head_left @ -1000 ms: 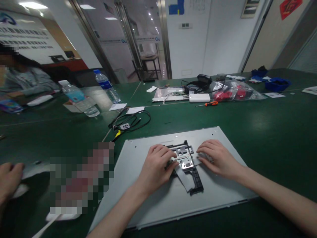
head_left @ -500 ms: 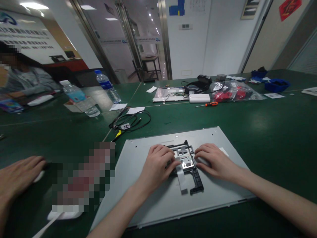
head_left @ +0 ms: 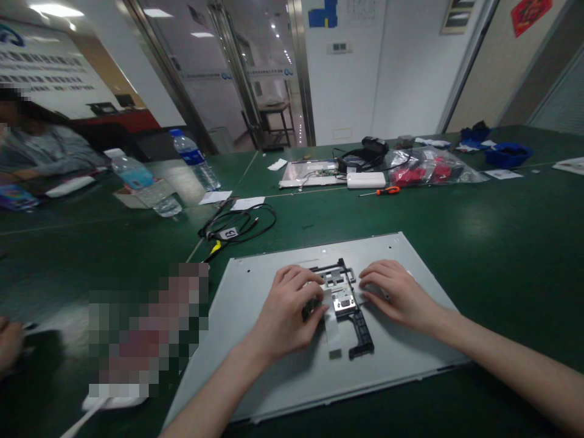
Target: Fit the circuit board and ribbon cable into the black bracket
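A pale flat panel [head_left: 283, 383] lies before me on the table. On it sits a black plastic frame [head_left: 360, 334] with a bright metal plate [head_left: 344, 301] in its middle. My left hand [head_left: 289, 310] curls round the frame's left side, thumb and fingers closed on it, hiding that part. A pale strip [head_left: 333, 337] runs down from beside the left thumb over the panel. My right hand [head_left: 401, 295] is at the frame's right rail with its fingers bent and drawn together. Something pale shows beneath those fingers; what they hold is hidden.
Beyond the panel lie a coiled black cable [head_left: 249, 222], an orange screwdriver [head_left: 387, 190] and a plastic bag with red contents [head_left: 433, 167]. Two water bottles [head_left: 141, 182] stand back left. A person [head_left: 45, 140] sits there; another person's hand [head_left: 9, 347] shows at the left edge.
The other person's hand at the left has pulled back toward the picture's edge. My own hands stay at the frame, with only slight finger shifts; the view has moved a little.
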Motion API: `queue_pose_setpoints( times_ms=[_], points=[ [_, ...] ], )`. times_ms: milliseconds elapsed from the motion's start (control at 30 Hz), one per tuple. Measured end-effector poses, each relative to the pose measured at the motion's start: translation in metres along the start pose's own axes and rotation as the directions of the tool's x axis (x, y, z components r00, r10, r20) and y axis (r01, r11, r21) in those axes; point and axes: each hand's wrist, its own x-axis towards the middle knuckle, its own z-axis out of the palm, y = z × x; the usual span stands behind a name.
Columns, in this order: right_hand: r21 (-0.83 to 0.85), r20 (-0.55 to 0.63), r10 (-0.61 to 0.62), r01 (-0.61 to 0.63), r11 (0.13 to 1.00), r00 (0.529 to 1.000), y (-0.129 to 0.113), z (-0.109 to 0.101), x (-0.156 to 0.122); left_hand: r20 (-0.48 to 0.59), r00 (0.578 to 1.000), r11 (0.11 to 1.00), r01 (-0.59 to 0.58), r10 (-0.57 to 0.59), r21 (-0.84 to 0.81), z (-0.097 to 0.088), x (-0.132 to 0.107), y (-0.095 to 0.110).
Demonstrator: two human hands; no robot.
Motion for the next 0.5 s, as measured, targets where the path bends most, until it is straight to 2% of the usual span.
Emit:
queue_pose_setpoints(
  times_ms=[167, 500],
  points=[
    [0.008, 0.001, -0.01, 0.01, 1.0, 1.0, -0.0017, -0.0014, -0.0005, 0.088, 0.996, 1.0, 0.001, 0.0, -0.017, -0.0005, -0.0015, 0.0023],
    [0.005, 0.031, -0.004, 0.003, 1.0, 1.0, -0.0037, -0.002, -0.0014, 0.175, 0.984, 1.0, 0.021, -0.017, -0.02, 0.0006, 0.0003, 0.0058]
  ],
)
